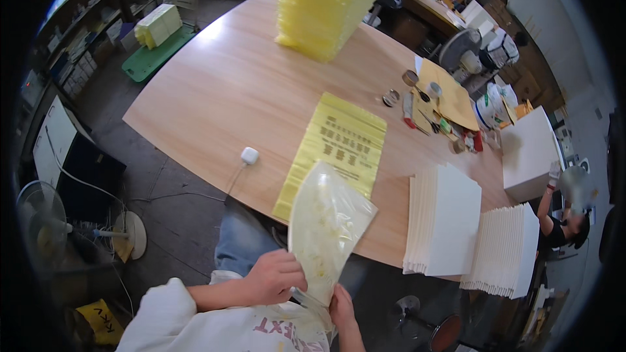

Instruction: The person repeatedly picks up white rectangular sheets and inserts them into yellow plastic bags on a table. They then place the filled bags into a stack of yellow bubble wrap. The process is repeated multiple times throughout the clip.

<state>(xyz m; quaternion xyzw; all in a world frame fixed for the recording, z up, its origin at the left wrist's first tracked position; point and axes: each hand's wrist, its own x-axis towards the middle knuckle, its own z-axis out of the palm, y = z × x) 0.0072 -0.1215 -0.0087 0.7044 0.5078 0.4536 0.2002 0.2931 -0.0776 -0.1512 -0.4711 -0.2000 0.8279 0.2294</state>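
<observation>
Pinching bag (326, 215) with left hand (277, 276) and right hand (342, 309) by desk (195, 104), perhaps risking tears from pulling unevenly.

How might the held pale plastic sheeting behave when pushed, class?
Probably floppy: the pale plastic sheeting creases and narrows toward its lower end. Perhaps slippery, given its glossy shine. Likely light for its size, as it looks thin and translucent.

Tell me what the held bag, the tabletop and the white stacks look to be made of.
Held bag: glossy, thin plastic film, judging by its bright highlights and creases.
Tabletop: wood or wood-look laminate, smooth and satiny; it shows pale brown grain and a soft glare.
White stacks: probably matte card, given the flat faces and layered edges, though foam is possible.
</observation>
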